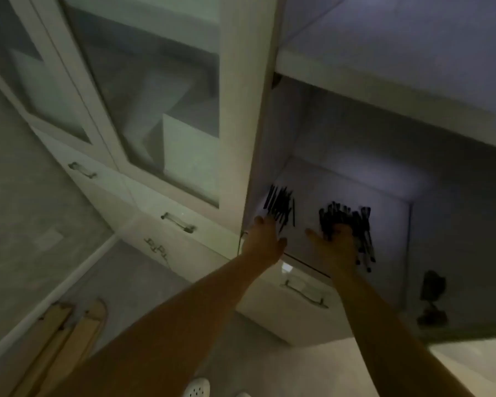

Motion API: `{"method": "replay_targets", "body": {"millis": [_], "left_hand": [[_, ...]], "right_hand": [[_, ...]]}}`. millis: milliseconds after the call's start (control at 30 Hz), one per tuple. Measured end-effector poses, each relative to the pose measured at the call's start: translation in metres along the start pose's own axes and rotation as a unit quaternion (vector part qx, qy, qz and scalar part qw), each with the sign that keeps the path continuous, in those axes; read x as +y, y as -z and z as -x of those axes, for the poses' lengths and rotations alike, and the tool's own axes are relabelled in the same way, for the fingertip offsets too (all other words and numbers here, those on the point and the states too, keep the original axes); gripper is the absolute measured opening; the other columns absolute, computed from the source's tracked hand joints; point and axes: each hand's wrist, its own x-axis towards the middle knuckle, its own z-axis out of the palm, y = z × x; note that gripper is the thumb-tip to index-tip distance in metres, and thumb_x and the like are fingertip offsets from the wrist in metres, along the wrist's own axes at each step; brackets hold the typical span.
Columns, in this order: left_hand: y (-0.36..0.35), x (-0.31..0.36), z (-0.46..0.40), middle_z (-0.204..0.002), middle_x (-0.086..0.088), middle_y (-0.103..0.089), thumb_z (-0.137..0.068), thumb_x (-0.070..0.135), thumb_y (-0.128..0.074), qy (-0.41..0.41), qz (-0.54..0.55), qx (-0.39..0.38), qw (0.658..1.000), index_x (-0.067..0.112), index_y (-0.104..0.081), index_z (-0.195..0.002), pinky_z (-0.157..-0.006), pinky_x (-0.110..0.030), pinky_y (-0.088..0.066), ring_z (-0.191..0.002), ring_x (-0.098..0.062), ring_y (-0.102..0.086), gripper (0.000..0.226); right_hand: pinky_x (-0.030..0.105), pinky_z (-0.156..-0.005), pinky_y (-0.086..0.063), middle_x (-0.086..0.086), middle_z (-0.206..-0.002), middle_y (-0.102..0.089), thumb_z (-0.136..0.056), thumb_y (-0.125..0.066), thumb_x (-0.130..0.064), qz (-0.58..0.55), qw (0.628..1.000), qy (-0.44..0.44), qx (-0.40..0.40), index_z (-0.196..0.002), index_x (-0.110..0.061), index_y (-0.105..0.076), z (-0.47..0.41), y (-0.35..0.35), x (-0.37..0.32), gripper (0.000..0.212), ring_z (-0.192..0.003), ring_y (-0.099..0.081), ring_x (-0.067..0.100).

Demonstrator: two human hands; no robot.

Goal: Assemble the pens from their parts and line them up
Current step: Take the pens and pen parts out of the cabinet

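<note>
You are working in a recessed niche whose white ledge is boxed in tightly: a tall cabinet side panel stands hard against its left edge, a wall closes it on the right, and a shelf overhangs it from above, so the only free way in or out is toward you, over the front lip above the drawer with its metal handle. Between the two dark piles there is a bare strip of ledge. Your left hand lies at the front left corner with fingers straight and loosely spread, the fingertips touching the near end of the row of pens, which sits right beside the side panel with the sticks roughly parallel. Your right hand is spread wide, thumb pointing left, its fingers laid on and partly buried in the heap of pen parts, a tangled heap trailing along the hand's right side to the ledge's front edge; the blur hides whether any piece is pinched. Both forearms reach in from below
</note>
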Motion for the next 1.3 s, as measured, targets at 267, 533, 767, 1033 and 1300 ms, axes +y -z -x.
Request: {"method": "replay_targets", "body": {"millis": [267,533,767,1033,1300], "left_hand": [[-0.032,0.028,-0.079,-0.142,-0.024,-0.02,-0.074,0.068,-0.063,0.058,-0.213,0.035,0.975,-0.003,0.001,-0.146,-0.1,-0.044,-0.038,-0.127,-0.04,-0.032,0.12],[-0.05,0.051,-0.12,-0.145,-0.027,-0.019,-0.093,0.039,-0.051,0.187,-0.22,0.018,0.957,-0.008,-0.006,-0.146,-0.104,-0.045,-0.031,-0.129,-0.042,-0.03,0.084],[-0.033,0.042,-0.132,-0.145,-0.028,-0.028,-0.098,0.017,-0.038,0.144,-0.232,-0.067,0.96,-0.007,-0.027,-0.142,-0.106,-0.05,-0.031,-0.131,-0.046,-0.031,0.051],[-0.05,0.028,-0.12,-0.142,-0.028,-0.032,-0.099,0.011,-0.036,0.095,-0.19,0.01,0.977,-0.004,-0.03,-0.138,-0.104,-0.053,-0.031,-0.13,-0.045,-0.032,0.042],[-0.06,0.021,-0.11,-0.123,-0.024,-0.044,-0.098,0.013,-0.034,0.046,-0.265,0.04,0.962,0.002,-0.03,-0.117,-0.09,-0.039,-0.044,-0.111,-0.038,-0.049,0.022]], "right_hand": [[0.067,-0.115,-0.002,0.026,-0.158,0.02,-0.044,-0.076,-0.081,0.295,0.946,-0.131,-0.039,-0.148,-0.013,0.031,-0.083,0.025,0.01,0.164,-0.148,0.01,0.043],[0.048,-0.116,-0.024,0.02,-0.158,-0.018,-0.062,-0.082,-0.064,0.364,0.926,-0.068,-0.07,-0.154,-0.002,-0.008,-0.129,0.023,0.007,0.133,-0.144,-0.02,0.037],[0.035,-0.097,-0.049,0.02,-0.139,-0.051,-0.086,-0.073,-0.025,0.328,0.939,0.006,-0.106,-0.142,-0.002,-0.042,-0.137,0.008,-0.007,0.068,-0.121,-0.054,0.034],[0.038,-0.109,-0.037,0.013,-0.154,-0.037,-0.098,-0.056,-0.03,0.325,0.937,0.088,-0.096,-0.153,-0.012,-0.026,-0.127,0.005,-0.011,0.065,-0.136,-0.042,0.031],[0.038,-0.084,-0.049,0.021,-0.125,-0.058,-0.087,-0.072,-0.027,0.312,0.944,0.091,-0.051,-0.129,0.002,-0.044,-0.114,-0.005,-0.003,0.059,-0.112,-0.059,0.036]]}}
